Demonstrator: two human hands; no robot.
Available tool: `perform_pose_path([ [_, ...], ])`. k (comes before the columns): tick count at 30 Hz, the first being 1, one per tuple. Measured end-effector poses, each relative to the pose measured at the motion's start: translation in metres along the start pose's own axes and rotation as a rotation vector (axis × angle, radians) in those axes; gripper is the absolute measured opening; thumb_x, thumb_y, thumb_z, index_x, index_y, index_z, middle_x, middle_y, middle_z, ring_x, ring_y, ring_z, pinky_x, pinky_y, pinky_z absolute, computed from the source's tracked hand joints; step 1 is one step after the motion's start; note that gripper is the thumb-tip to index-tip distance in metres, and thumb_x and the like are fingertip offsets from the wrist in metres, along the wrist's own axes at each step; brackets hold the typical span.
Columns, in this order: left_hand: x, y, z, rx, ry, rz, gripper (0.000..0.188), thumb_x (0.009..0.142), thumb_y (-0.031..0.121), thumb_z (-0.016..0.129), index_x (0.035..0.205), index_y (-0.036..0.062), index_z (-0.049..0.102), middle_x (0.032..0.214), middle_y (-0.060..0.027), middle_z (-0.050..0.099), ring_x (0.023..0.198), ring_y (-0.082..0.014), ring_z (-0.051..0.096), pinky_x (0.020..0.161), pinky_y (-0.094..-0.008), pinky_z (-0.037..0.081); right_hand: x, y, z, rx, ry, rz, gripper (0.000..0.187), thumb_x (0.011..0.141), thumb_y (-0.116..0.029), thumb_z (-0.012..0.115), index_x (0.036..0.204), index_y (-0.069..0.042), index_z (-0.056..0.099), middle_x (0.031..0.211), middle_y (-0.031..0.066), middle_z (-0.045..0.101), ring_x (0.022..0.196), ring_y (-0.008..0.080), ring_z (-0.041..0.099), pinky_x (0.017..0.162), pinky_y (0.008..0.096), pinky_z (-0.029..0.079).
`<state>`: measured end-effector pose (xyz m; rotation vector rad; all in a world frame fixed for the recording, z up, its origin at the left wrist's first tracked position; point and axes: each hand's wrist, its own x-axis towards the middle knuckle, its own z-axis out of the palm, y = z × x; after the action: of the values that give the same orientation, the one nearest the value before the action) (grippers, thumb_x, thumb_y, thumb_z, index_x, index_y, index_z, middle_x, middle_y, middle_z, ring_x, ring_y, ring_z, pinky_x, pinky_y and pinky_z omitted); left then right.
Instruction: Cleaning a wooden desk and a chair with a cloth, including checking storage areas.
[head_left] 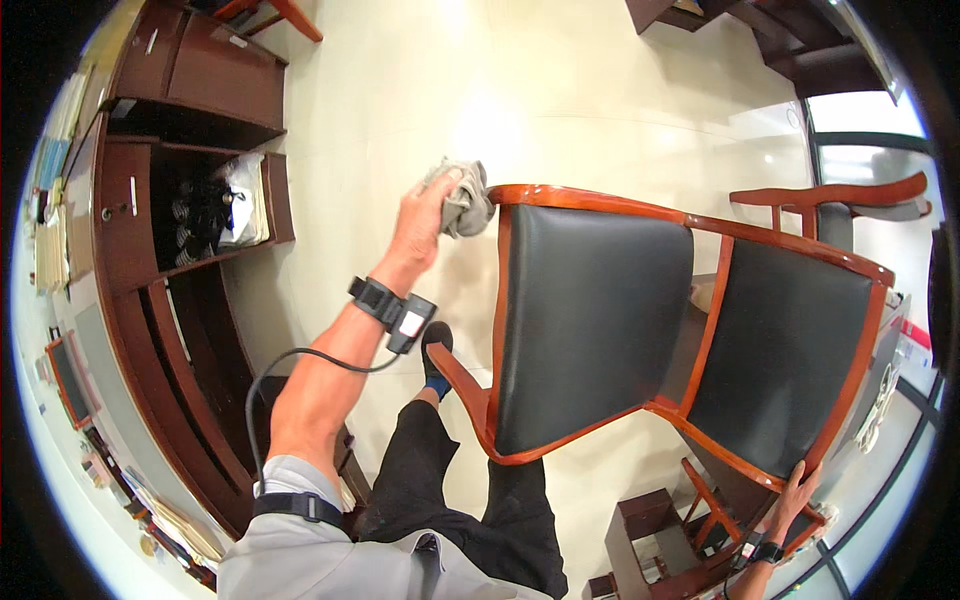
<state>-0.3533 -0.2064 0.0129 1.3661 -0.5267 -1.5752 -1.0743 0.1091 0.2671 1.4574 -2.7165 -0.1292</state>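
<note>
A crumpled grey cloth (466, 208) is bunched in my left hand (421, 215), its fingers closed round it. That hand is beside the front corner of a wooden chair (595, 195), which has a reddish-brown frame and a black padded seat (598, 320) and backrest (775, 345). Cloth and corner look very close; I cannot tell whether they touch. At the lower right, my right hand (793, 497) grips the corner of the backrest frame, part of its fingers hidden behind the wood. The chair stands sideways in front of me.
Dark wooden cabinets (220, 85) line the left side, with papers (250, 200) on an open shelf. Another wooden chair (830, 200) is at the right, near glass panels. Dark furniture (800, 45) stands at the far right. Below lies pale tiled floor (400, 110).
</note>
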Motion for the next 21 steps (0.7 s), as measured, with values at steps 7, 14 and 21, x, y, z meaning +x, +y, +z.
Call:
perform_pose_path([
  [7, 0.068, 0.047, 0.037, 0.699, -0.456, 0.031, 0.032, 0.085, 0.033, 0.069, 0.102, 0.006, 0.067, 0.094, -0.0031, 0.067, 0.084, -0.0126, 0.06, 0.077, -0.0284, 0.049, -0.013, -0.001, -0.004, -0.043, 0.093, 0.005, 0.057, 0.101, -0.033, 0.054, 0.144, 0.002, 0.041, 0.142, 0.0232, 0.048, 0.13, 0.0339, 0.046, 0.11, 0.0389, 0.034],
  [14, 0.107, -0.001, -0.001, 0.676, -0.392, -0.213, 0.031, 0.092, 0.035, 0.058, 0.098, 0.0082, 0.074, 0.092, -0.003, 0.071, 0.082, -0.0141, 0.064, 0.073, -0.0287, 0.05, -0.018, -0.031, -0.018, -0.012, 0.121, 0.006, 0.055, 0.1, -0.03, 0.056, 0.144, 0.0, 0.042, 0.139, 0.0203, 0.05, 0.128, 0.0331, 0.047, 0.108, 0.0401, 0.034],
  [21, 0.113, -0.069, -0.063, 0.712, 0.006, -0.195, 0.042, 0.086, 0.036, 0.064, 0.102, -0.0034, 0.068, 0.093, -0.01, 0.068, 0.08, -0.0185, 0.065, 0.07, -0.0331, 0.053, -0.022, -0.049, -0.01, -0.002, 0.106, 0.079, 0.056, 0.1, -0.032, 0.055, 0.145, -0.002, 0.041, 0.139, 0.019, 0.05, 0.128, 0.032, 0.047, 0.109, 0.0408, 0.034],
])
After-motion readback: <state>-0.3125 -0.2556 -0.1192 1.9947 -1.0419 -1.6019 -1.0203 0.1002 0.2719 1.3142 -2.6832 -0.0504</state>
